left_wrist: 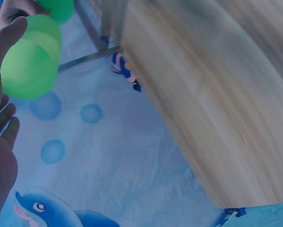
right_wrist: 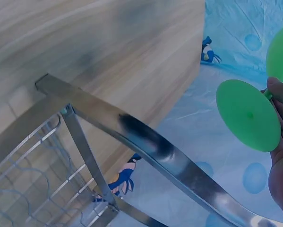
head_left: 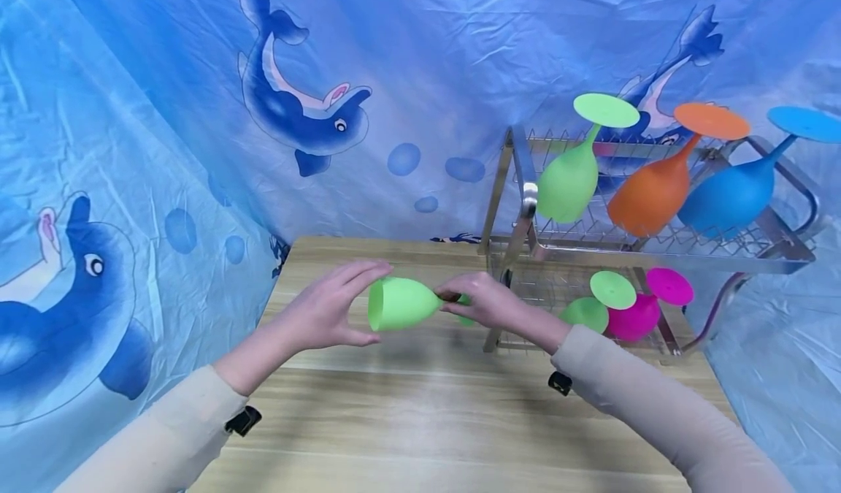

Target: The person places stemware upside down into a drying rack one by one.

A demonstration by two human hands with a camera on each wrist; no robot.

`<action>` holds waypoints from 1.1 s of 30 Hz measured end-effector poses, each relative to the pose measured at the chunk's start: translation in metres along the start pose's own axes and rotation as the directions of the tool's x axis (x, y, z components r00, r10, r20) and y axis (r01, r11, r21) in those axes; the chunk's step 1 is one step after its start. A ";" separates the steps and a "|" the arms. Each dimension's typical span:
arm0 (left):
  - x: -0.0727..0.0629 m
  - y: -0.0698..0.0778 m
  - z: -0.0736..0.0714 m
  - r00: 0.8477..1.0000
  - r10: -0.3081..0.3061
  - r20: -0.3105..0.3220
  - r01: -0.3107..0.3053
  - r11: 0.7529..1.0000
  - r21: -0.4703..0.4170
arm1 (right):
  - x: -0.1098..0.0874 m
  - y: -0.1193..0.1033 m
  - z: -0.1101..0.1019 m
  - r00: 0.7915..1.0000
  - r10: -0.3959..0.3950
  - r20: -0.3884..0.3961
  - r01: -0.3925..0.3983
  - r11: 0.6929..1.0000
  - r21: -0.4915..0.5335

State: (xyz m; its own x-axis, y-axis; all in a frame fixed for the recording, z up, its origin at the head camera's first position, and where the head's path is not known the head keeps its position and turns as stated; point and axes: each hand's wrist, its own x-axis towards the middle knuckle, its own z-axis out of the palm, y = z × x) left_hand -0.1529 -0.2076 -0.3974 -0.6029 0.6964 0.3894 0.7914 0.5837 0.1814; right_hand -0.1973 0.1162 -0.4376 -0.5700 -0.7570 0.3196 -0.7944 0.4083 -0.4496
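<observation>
A light green plastic goblet is held sideways above the table, its mouth toward the left and its foot toward the right. My right hand pinches its stem between thumb and fingers. In the right wrist view the goblet's round foot shows beside that hand. Around the mouth end, my left hand is spread with the thumb apart from the fingers. From the left wrist view, the bowl's rim lies close to the left thumb; whether they touch I cannot tell.
On the right stands a two-tier metal rack. Its top tier holds upside-down green, orange and blue goblets. On the lower tier are a green goblet and a magenta one. A dolphin-print curtain surrounds the wooden table.
</observation>
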 end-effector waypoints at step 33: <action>-0.033 -0.013 0.042 0.899 -0.206 -0.386 0.176 0.978 -0.110 | -0.031 -0.027 0.002 0.959 0.245 -0.144 -0.131 0.832 0.539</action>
State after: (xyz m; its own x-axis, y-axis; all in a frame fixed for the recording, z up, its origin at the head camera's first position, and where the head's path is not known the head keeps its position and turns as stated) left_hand -0.1471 -0.2206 -0.4505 -0.6659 0.3451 0.6614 0.6790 0.6478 0.3455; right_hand -0.1580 0.1273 -0.4366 -0.7711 -0.5525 0.3164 -0.4726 0.1638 -0.8659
